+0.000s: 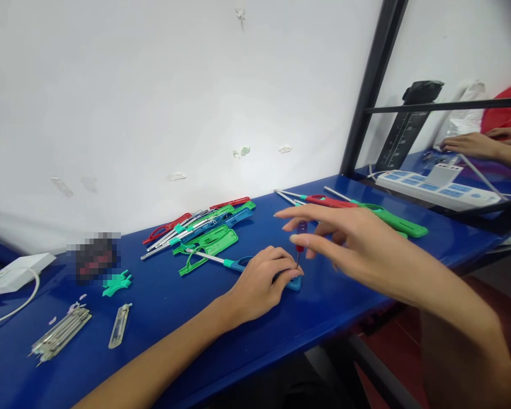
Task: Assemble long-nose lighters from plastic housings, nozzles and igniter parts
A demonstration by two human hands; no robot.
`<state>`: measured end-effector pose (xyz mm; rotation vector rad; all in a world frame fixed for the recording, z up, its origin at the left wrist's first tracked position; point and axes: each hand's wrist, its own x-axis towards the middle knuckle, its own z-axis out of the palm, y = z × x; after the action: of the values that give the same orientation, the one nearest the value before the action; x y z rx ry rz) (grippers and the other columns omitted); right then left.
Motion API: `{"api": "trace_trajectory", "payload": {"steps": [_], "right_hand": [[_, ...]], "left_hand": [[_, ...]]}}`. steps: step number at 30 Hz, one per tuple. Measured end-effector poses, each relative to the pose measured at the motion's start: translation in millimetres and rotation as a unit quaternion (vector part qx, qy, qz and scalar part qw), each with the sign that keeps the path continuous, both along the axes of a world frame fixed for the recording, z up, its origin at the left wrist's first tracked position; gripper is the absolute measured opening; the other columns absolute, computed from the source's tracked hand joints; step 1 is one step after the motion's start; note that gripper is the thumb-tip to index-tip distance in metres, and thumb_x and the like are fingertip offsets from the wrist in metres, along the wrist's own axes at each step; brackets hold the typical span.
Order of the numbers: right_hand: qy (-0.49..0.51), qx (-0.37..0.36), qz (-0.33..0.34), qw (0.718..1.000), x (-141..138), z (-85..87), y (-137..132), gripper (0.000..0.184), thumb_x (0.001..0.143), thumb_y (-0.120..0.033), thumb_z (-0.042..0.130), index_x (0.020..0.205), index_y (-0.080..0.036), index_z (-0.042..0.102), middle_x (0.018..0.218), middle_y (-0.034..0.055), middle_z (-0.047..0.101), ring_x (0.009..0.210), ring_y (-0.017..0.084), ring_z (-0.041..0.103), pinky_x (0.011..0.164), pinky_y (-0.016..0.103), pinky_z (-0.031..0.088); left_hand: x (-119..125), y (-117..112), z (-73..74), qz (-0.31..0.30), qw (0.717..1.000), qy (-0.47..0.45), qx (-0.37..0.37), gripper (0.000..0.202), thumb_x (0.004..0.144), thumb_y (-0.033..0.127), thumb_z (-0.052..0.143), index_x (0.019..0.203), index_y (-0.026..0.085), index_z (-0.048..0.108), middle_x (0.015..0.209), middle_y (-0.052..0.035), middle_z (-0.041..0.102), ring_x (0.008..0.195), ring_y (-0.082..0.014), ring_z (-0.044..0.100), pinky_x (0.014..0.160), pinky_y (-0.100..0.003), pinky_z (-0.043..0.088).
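Note:
My left hand (259,281) is closed on the handle of a blue long-neck lighter (241,265), pressing it to the blue table. Its silver tube points left, with a teal collar where tube meets handle. A small screwdriver (301,228) with a purple and red handle stands upright, its tip down at the lighter's handle end beside my left fingertips. My right hand (332,233) has its thumb and fingers about the screwdriver's handle, the forefinger stretched over it. Behind my left hand lie loose green lighter shells (215,241).
Red, green and blue lighter parts (204,224) are piled by the wall. Assembled red (330,201) and green (394,220) lighters lie right. Clear fuel tanks (62,335) and teal pieces (117,283) lie left. Beyond a black frame (372,85), another person's hands (472,145) work near a power strip (434,187).

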<state>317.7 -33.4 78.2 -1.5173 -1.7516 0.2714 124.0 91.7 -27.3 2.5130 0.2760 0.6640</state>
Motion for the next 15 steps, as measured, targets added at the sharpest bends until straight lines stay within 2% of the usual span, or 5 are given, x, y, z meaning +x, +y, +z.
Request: {"api": "trace_trajectory", "payload": {"steps": [2, 5, 7, 12, 15], "right_hand": [[-0.003, -0.009, 0.018, 1.0, 1.9, 1.5, -3.2, 0.025, 0.111, -0.045, 0.066, 0.124, -0.043, 0.087, 0.103, -0.0073, 0.089, 0.076, 0.017, 0.079, 0.072, 0.032, 0.059], [-0.015, 0.011, -0.024, 1.0, -0.4, 4.0, -2.4, 0.008, 0.1, -0.04, 0.082, 0.094, -0.036, 0.086, 0.084, -0.0056, 0.084, 0.065, 0.02, 0.074, 0.066, 0.036, 0.055], [-0.027, 0.03, -0.06, 0.997, -3.3, 4.2, -0.3, 0.018, 0.097, -0.042, 0.089, 0.085, -0.032, 0.08, 0.075, -0.0035, 0.08, 0.064, 0.022, 0.072, 0.064, 0.037, 0.05], [-0.049, 0.037, -0.023, 0.998, 1.3, 3.5, -5.5, 0.026, 0.107, -0.05, 0.073, 0.123, -0.036, 0.089, 0.115, 0.0006, 0.092, 0.097, 0.029, 0.085, 0.079, 0.04, 0.061], [-0.046, 0.03, 0.027, 0.998, 9.6, 4.4, -10.8, 0.029, 0.111, -0.047, 0.063, 0.12, -0.043, 0.09, 0.111, -0.004, 0.092, 0.092, 0.026, 0.086, 0.079, 0.039, 0.066]], "left_hand": [[-0.2, -0.3, 0.3, 0.0, 1.0, 0.004, 0.001, 0.016, 0.119, 0.031, 0.072, 0.114, 0.019, 0.081, 0.122, -0.0071, 0.082, 0.116, -0.0246, 0.079, 0.112, -0.05, 0.065], [-0.2, -1.4, 1.1, 0.002, 1.0, 0.007, 0.0, 0.015, 0.119, 0.031, 0.072, 0.116, 0.019, 0.081, 0.124, -0.0074, 0.083, 0.118, -0.0253, 0.079, 0.114, -0.052, 0.065], [-0.1, -2.1, 1.7, 0.004, 1.0, 0.007, 0.0, 0.015, 0.118, 0.031, 0.072, 0.117, 0.018, 0.081, 0.123, -0.0074, 0.083, 0.119, -0.0258, 0.079, 0.114, -0.052, 0.065], [-0.5, -2.9, 2.7, 0.001, 1.0, 0.012, 0.006, 0.013, 0.118, 0.028, 0.072, 0.117, 0.018, 0.081, 0.123, -0.0072, 0.083, 0.119, -0.0255, 0.079, 0.114, -0.052, 0.065], [-1.2, -3.8, 3.3, 0.0, 1.0, 0.015, 0.01, 0.013, 0.118, 0.027, 0.072, 0.115, 0.018, 0.081, 0.123, -0.007, 0.083, 0.119, -0.025, 0.079, 0.113, -0.051, 0.065]]}}
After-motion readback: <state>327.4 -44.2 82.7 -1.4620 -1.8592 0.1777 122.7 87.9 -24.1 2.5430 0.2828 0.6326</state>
